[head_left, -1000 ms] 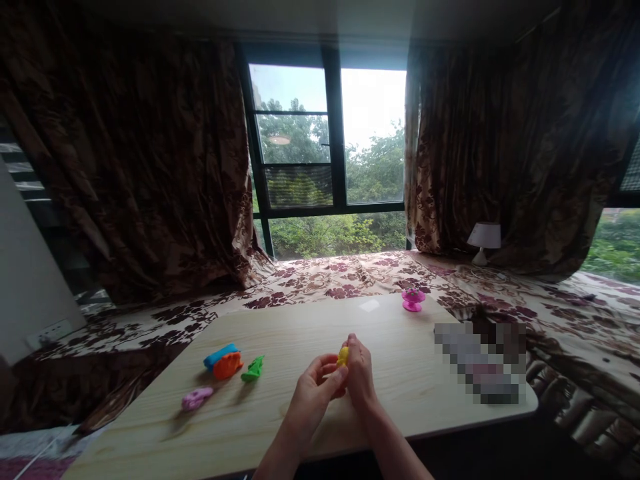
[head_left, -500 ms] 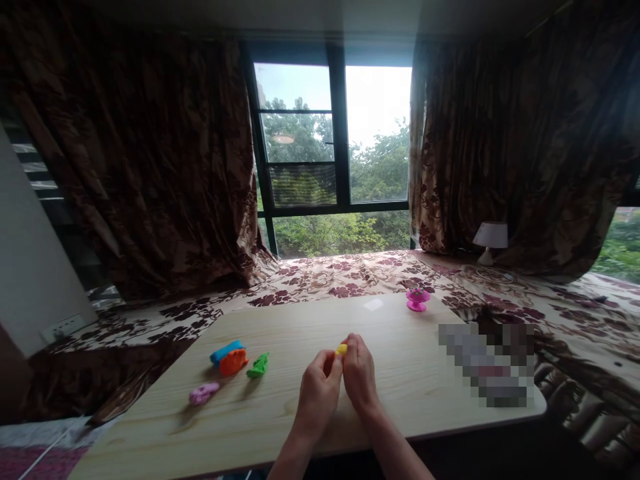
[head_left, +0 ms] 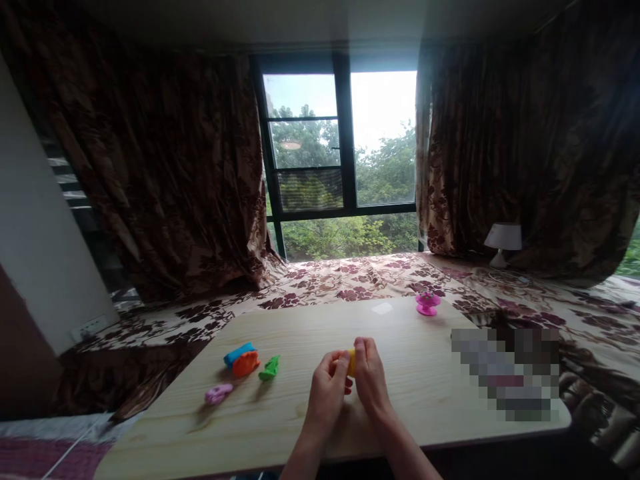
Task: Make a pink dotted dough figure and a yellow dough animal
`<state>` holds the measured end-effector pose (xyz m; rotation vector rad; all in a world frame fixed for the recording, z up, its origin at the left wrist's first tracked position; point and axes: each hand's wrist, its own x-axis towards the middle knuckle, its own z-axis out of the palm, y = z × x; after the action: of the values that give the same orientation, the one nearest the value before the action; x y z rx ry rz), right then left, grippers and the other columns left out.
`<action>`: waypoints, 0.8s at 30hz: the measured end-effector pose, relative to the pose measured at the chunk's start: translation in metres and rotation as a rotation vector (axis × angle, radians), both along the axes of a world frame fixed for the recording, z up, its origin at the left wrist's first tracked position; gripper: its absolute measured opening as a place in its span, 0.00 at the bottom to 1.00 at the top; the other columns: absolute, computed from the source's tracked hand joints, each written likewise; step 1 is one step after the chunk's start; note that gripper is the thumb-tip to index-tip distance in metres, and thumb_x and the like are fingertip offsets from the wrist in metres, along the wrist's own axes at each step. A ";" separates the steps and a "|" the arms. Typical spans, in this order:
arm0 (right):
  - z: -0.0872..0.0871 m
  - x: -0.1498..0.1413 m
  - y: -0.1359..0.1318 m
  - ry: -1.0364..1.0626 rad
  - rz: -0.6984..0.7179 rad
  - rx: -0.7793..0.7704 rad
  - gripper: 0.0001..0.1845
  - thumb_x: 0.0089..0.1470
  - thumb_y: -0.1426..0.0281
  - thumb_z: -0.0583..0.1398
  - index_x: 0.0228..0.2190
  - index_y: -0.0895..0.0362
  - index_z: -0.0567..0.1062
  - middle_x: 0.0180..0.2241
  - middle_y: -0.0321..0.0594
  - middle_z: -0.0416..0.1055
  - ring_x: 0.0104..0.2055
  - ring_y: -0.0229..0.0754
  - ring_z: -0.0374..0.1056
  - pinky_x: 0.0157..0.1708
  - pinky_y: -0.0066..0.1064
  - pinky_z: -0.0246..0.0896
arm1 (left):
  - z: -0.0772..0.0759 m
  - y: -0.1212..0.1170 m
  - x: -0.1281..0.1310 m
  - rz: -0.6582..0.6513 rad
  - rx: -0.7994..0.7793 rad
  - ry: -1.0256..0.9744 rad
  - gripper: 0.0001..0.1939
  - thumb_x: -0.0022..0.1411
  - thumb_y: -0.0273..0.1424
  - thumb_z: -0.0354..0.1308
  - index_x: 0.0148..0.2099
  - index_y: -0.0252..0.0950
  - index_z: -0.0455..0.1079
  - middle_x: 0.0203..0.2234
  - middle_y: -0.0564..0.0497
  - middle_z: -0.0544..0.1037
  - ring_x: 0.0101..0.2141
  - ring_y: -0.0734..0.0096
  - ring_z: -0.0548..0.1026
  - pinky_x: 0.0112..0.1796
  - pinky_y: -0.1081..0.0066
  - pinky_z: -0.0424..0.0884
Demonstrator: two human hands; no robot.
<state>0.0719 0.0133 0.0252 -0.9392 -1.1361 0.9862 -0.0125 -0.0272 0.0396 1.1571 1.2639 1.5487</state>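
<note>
Over the front middle of the table, a small yellow lump of modelling clay (head_left: 351, 364) shows between my two hands. My left hand (head_left: 326, 392) has its thumb and fingers closed on the lump from the left. From the other side, the curled fingers of my right hand (head_left: 371, 379) press against it, hiding part of it. To the left lie a blue clay lump (head_left: 240, 353), an orange clay lump (head_left: 246, 365) against it, a green clay piece (head_left: 270, 368) and a pink clay piece (head_left: 219, 394).
A bright pink stand-like piece (head_left: 428, 304) with small dots on top is near the table's far right corner. A blurred-out item (head_left: 505, 377) covers the right side of the wooden table (head_left: 165, 433). A white lamp (head_left: 503, 239) stands on the floral-covered ledge behind.
My fingers have shifted around the yellow clay, and more of it shows between them. The whole view has moved, so the things appear farther right. The pieces on the table stay put.
</note>
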 end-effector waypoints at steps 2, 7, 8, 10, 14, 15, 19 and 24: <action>0.000 0.001 -0.002 -0.002 -0.007 0.002 0.17 0.53 0.55 0.55 0.23 0.55 0.66 0.18 0.31 0.62 0.21 0.36 0.59 0.21 0.27 0.51 | -0.002 -0.002 -0.001 -0.028 -0.001 -0.023 0.16 0.56 0.42 0.55 0.37 0.33 0.69 0.23 0.52 0.72 0.21 0.75 0.69 0.23 0.74 0.67; -0.002 -0.001 0.004 0.044 0.074 -0.046 0.23 0.54 0.52 0.51 0.18 0.55 0.61 0.14 0.30 0.58 0.17 0.36 0.56 0.17 0.27 0.51 | -0.001 -0.008 -0.002 -0.089 0.006 -0.076 0.16 0.57 0.42 0.53 0.36 0.33 0.70 0.21 0.53 0.70 0.20 0.77 0.67 0.23 0.74 0.67; -0.003 -0.001 0.005 0.057 0.090 -0.052 0.23 0.54 0.51 0.50 0.19 0.55 0.61 0.14 0.30 0.58 0.16 0.36 0.56 0.16 0.27 0.52 | 0.000 -0.008 -0.001 -0.089 0.005 -0.083 0.16 0.57 0.43 0.54 0.37 0.33 0.69 0.21 0.53 0.70 0.20 0.77 0.67 0.23 0.74 0.67; -0.002 -0.001 0.006 0.079 0.096 -0.048 0.23 0.55 0.50 0.48 0.21 0.55 0.60 0.15 0.29 0.58 0.16 0.36 0.57 0.16 0.27 0.53 | 0.003 -0.005 -0.001 -0.075 0.010 -0.094 0.15 0.55 0.42 0.56 0.38 0.35 0.68 0.23 0.54 0.71 0.21 0.77 0.68 0.22 0.75 0.67; -0.001 0.002 0.004 0.055 0.061 0.002 0.22 0.55 0.50 0.47 0.22 0.54 0.59 0.15 0.28 0.57 0.16 0.36 0.57 0.16 0.28 0.55 | 0.006 0.003 -0.002 -0.054 -0.001 -0.123 0.15 0.51 0.42 0.60 0.35 0.35 0.69 0.22 0.54 0.71 0.20 0.76 0.69 0.19 0.77 0.64; -0.001 0.002 0.003 0.032 0.050 0.020 0.22 0.56 0.51 0.46 0.22 0.54 0.59 0.15 0.28 0.57 0.16 0.36 0.56 0.16 0.28 0.55 | 0.006 0.004 -0.002 -0.049 -0.013 -0.138 0.15 0.50 0.42 0.61 0.34 0.35 0.69 0.21 0.54 0.72 0.19 0.75 0.69 0.18 0.77 0.63; 0.002 0.001 -0.005 -0.114 -0.024 0.136 0.20 0.57 0.55 0.48 0.21 0.55 0.62 0.18 0.31 0.59 0.21 0.38 0.58 0.24 0.31 0.57 | 0.007 0.003 0.001 0.008 -0.060 -0.254 0.14 0.48 0.40 0.63 0.30 0.33 0.71 0.19 0.54 0.72 0.19 0.75 0.69 0.19 0.77 0.64; 0.008 -0.004 -0.012 -0.296 -0.052 0.323 0.14 0.55 0.60 0.52 0.25 0.54 0.70 0.39 0.40 0.68 0.45 0.47 0.60 0.49 0.42 0.49 | 0.016 0.001 0.014 0.001 -0.144 -0.536 0.15 0.50 0.42 0.61 0.32 0.34 0.73 0.24 0.50 0.76 0.27 0.71 0.73 0.28 0.74 0.68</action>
<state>0.0675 0.0010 0.0333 -0.8629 -1.4611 0.6076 0.0014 -0.0263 0.0559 0.5903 0.9889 1.5973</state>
